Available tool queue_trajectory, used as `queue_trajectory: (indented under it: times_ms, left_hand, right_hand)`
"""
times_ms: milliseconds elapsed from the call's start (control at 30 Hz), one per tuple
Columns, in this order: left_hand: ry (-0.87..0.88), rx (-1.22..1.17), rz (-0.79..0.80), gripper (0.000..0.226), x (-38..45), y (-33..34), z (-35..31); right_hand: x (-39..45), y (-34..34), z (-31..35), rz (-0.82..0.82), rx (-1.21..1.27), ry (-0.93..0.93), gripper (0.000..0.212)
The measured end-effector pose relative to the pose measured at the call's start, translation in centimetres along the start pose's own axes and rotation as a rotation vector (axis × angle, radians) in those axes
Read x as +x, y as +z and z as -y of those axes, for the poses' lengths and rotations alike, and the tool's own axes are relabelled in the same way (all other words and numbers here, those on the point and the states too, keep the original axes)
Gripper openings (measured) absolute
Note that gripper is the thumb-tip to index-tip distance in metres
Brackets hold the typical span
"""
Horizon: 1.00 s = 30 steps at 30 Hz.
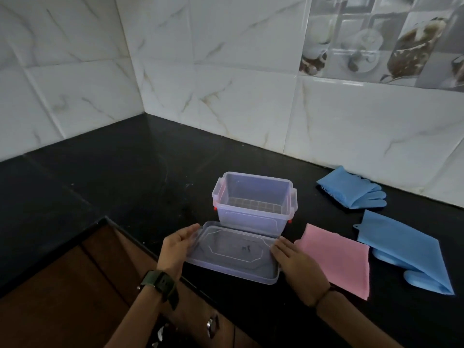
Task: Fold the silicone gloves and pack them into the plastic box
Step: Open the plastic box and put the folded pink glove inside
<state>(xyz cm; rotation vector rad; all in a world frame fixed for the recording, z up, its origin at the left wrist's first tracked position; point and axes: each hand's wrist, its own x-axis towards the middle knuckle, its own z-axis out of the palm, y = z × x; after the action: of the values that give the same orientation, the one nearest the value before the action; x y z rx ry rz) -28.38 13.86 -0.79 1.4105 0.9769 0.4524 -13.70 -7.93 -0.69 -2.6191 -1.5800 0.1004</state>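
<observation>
Your left grip (179,243) and right grip (292,257) clasp lid (233,252) by its ends, fingers closed on edges. Open box (253,217) just beyond lid. Gloves (351,190) lie well right of your right grip on counter (125,172).

You can read nothing for certain here; the small dark marks on the clear lid (233,252) may be handwriting, too blurred to make out.

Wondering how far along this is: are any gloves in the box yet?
No, the box is empty; both gloves lie on the counter.
</observation>
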Motion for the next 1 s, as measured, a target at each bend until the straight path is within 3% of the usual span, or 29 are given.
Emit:
queue_trajectory:
  times_ms: [133,267,333,400,467,533,600,700,767,867,1000]
  left_hand:
    - [0.168,0.481,0.016,0.040,-0.1,0.7,0.2]
    - [0.241,0.644,-0.036,0.035,-1.2,2.6,-1.4]
    - [0.348,0.595,-0.093,0.030,-2.6,4.1,-2.5]
    - [0.412,0.501,-0.090,0.025,-4.3,6.6,-3.4]
    - [0.357,0.472,0.092,0.016,-5.5,10.3,-4.2]
    - [0.268,0.573,0.315,0.018,-5.8,14.8,-4.9]
    - [0.186,0.757,0.435,0.029,-5.7,18.8,-5.5]
    - [0.124,0.929,0.450,0.044,-4.9,22.5,-5.8]
    - [0.118,0.979,0.456,0.043,-4.4,23.8,-5.6]
    - [0.072,1.028,0.469,0.041,-3.7,24.6,-4.9]
    - [-0.021,0.955,0.468,0.058,-2.9,24.4,-4.2]
  right_hand:
    - [0.4,0.0,0.9,-0.055,-0.189,-0.020,0.063]
    - [0.4,-0.6,1.6,-0.138,-0.265,-0.057,0.056]
    - [-0.8,-1.4,1.4,-0.224,-0.243,-0.043,0.045]
    - [-2.4,-2.5,-0.2,-0.273,-0.054,0.083,0.040]
    - [-4.5,-3.8,-3.1,-0.266,0.145,0.369,0.037]
    - [-6.6,-4.8,-6.3,-0.292,0.271,0.644,0.020]
    - [-7.8,-5.2,-8.7,-0.147,0.381,0.844,0.033]
    - [-7.6,-4.0,-10.5,0.032,0.879,1.056,0.038]
    - [-6.9,-3.4,-10.7,0.033,1.137,1.115,0.045]
    - [-5.8,-3.2,-10.6,0.022,1.286,1.118,0.048]
    - [-5.5,-3.2,-10.7,0.006,1.621,1.131,0.055]
